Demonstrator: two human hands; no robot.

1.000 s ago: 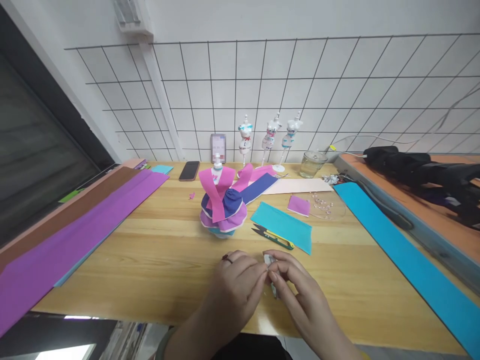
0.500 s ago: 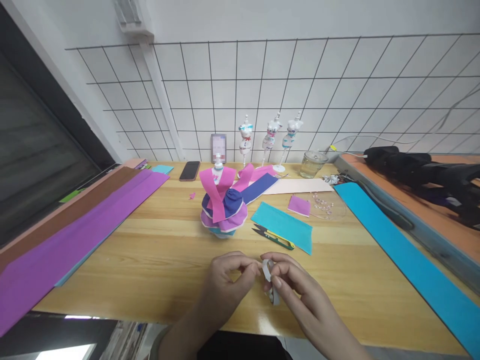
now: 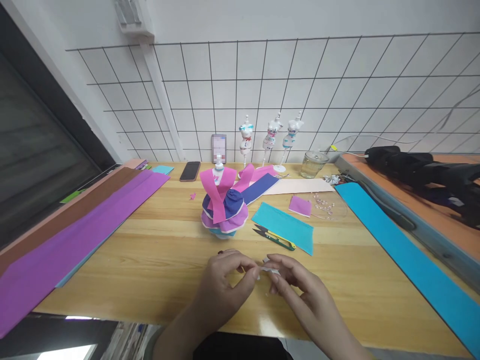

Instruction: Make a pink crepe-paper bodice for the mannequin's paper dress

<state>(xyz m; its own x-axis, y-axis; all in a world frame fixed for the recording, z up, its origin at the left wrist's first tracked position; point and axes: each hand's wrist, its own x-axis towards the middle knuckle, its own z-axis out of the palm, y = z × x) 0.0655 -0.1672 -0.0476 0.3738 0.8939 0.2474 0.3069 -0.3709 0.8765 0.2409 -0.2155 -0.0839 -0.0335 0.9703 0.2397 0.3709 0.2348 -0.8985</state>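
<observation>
Near the front edge of the wooden table, my left hand (image 3: 228, 280) pinches one end of a small white strip (image 3: 269, 270). My right hand (image 3: 300, 287) has its fingers closed on the white tape at the other side, just right of the left fingertips. Much of the tape is hidden by the fingers. Beyond my hands stands a small dress form (image 3: 219, 172) in a layered skirt (image 3: 230, 220) of blue, purple and teal, with pink strips crossed over its front. Yellow-green thread snips (image 3: 275, 238) lie beside a teal cloth piece (image 3: 287, 225).
Three small mannequins (image 3: 246, 137), a phone (image 3: 190, 171) and a glass of liquid (image 3: 313, 164) stand or lie at the back. Purple fabric (image 3: 93, 220) runs along the left, a long blue strip (image 3: 405, 255) along the right. Beads (image 3: 323, 204) lie on a clear dish.
The white tape between my hands has turned from hanging upright to lying nearly level, more hidden by my right fingers. A short strip now spans the gap between my fingertips.
</observation>
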